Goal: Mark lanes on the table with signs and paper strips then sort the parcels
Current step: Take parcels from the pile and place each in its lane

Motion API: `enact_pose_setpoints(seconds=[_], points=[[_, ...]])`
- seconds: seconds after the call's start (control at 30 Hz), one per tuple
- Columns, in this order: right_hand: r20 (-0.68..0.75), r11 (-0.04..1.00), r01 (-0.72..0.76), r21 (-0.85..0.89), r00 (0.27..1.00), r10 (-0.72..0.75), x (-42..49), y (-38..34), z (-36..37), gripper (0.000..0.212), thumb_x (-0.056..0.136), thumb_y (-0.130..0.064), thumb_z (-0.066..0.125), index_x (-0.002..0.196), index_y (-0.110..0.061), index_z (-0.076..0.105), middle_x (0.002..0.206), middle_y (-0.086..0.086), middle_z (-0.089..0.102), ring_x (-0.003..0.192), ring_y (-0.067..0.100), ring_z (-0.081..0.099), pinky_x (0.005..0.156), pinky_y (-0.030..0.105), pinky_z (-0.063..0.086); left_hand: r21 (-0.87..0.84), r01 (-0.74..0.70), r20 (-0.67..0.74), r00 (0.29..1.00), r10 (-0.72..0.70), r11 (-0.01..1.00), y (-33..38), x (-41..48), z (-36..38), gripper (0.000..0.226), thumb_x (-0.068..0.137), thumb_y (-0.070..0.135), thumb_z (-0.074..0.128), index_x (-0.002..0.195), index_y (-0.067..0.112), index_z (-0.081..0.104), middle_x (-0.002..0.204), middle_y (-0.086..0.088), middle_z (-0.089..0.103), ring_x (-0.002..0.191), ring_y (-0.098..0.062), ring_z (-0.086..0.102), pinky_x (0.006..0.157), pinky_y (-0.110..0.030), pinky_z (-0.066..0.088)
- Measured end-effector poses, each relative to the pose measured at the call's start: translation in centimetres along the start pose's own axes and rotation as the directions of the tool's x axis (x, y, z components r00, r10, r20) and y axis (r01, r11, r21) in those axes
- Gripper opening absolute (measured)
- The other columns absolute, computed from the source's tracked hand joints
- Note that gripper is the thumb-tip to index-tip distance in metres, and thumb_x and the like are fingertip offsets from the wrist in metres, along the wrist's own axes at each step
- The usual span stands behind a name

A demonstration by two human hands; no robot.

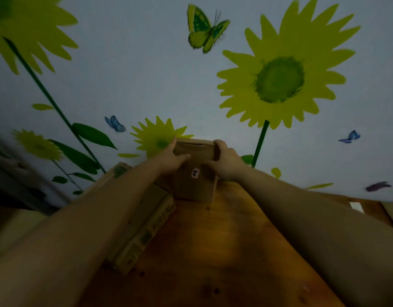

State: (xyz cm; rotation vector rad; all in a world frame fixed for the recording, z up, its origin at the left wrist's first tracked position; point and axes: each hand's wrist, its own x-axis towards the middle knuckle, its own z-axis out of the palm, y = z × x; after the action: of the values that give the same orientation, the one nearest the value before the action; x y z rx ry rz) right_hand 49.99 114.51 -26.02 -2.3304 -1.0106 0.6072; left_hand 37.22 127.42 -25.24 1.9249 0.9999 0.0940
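Below your grip the wooden table (pixel 213 251) ran back toward you, with a longer carton (pixel 146 229) lying lengthwise under your left forearm. Between your hands stood the parcel (pixel 194 187), long axis upright, at the table's far end by the wall. Your left hand (pixel 171 160) and right hand (pixel 224 162) clasped its upper corners, equally near. Its sticker (pixel 195 173) was too blurred to read

The wooden table (pixel 213 251) bears a long cardboard box (pixel 144 231) beside an upright parcel (pixel 195 187).
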Motion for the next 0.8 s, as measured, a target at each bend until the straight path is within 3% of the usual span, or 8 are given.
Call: enact_pose_setpoints(seconds=[0.07,0.17,0.3,0.4,0.5,0.53,0.67,0.8], points=[[-0.1,0.994,-0.021,0.105,0.994,0.032,-0.5,-0.3,0.4,0.043,0.092,-0.047,0.053,0.121,-0.019,0.04,0.107,0.01,0.059,0.096,0.031,0.059,0.084,0.044,0.05,-0.059,0.013,-0.036,0.999,-0.015,0.998,-0.5,0.3,0.2,0.07,0.093,0.04,0.052,0.15,0.023,0.016,0.145,-0.012,0.041,0.124,-0.028,0.047,0.1,-0.034,0.041],[-0.196,0.962,-0.082,0.261,0.971,0.136,-2.0,-0.4,0.9,0.024,0.095,-0.044,0.047,0.094,-0.02,0.043,0.085,0.004,0.059,0.083,0.029,0.061,0.075,0.044,0.052,0.032,0.104,-0.076,0.992,-0.102,0.994,-1.0,0.0,-0.1,0.055,0.099,0.045,0.03,0.141,0.01,0.037,0.143,-0.019,0.04,0.126,-0.036,0.043,0.104,-0.042,0.036],[-0.11,0.861,-0.217,0.46,0.948,0.298,-5.3,-0.4,1.7,0.022,0.09,-0.037,0.053,0.102,-0.018,0.05,0.101,0.011,0.062,0.091,0.029,0.06,0.078,0.041,0.05,-0.258,0.341,0.172,0.937,-0.304,0.904,-1.5,-3.8,-0.2,0.05,0.095,0.055,0.033,0.11,0.01,0.048,0.096,-0.016,0.059,0.077,-0.031,0.062,0.062,-0.038,0.054],[-0.096,0.853,-0.256,0.454,0.938,0.332,-8.6,-0.4,1.8,0.035,0.094,-0.04,0.048,0.106,-0.009,0.059,0.104,0.011,0.061,0.099,0.031,0.058,0.088,0.043,0.048,-0.332,0.259,0.179,0.961,-0.209,0.907,-1.8,-6.7,0.4,0.034,0.096,0.036,0.048,0.106,0.004,0.054,0.084,-0.016,0.058,0.065,-0.025,0.058,0.053,-0.033,0.054],[-0.153,0.841,-0.2,0.503,0.937,0.314,-12.4,-0.3,1.4,0.014,0.093,-0.029,0.053,0.1,-0.017,0.058,0.101,0.004,0.062,0.094,0.024,0.06,0.083,0.042,0.054,-0.305,0.123,0.15,0.985,-0.08,0.944,-2.1,-9.4,0.7,0.012,0.091,0.009,0.055,0.102,0.005,0.06,0.103,-0.019,0.062,0.073,-0.02,0.058,0.059,-0.031,0.052],[-0.151,0.827,-0.182,0.533,0.94,0.305,-13.6,-0.2,1.1,0.013,0.092,-0.02,0.056,0.105,-0.019,0.055,0.106,0.003,0.062,0.094,0.022,0.061,0.082,0.041,0.056,-0.279,0.078,0.15,0.988,-0.037,0.957,-2.3,-10.3,0.7,0.019,0.089,0.004,0.058,0.108,0.006,0.059,0.1,-0.013,0.063,0.074,-0.018,0.058,0.06,-0.029,0.051],[-0.197,0.833,-0.036,0.552,0.965,0.172,-18.1,-0.7,0.3,0.067,0.084,0.002,0.062,0.14,-0.024,0.036,0.102,-0.013,0.058,0.092,0.012,0.063,0.072,0.032,0.059,-0.379,-0.041,0.133,0.986,0.098,0.925,-2.2,-13.5,0.8,0.055,0.079,-0.012,0.061,0.13,0.005,0.047,0.101,-0.005,0.065,0.073,-0.015,0.062,0.057,-0.024,0.054],[-0.347,0.855,0.148,0.497,0.937,0.04,-22.0,-1.0,-0.1,0.055,0.084,-0.003,0.069,0.109,-0.047,0.046,0.092,-0.025,0.056,0.084,-0.003,0.063,0.056,0.016,0.053,-0.439,-0.188,0.063,0.969,0.239,0.878,-2.0,-16.4,1.7,0.062,0.078,-0.016,0.057,0.127,0.021,0.047,0.099,0.006,0.061,0.075,-0.014,0.061,0.044,-0.025,0.053]])
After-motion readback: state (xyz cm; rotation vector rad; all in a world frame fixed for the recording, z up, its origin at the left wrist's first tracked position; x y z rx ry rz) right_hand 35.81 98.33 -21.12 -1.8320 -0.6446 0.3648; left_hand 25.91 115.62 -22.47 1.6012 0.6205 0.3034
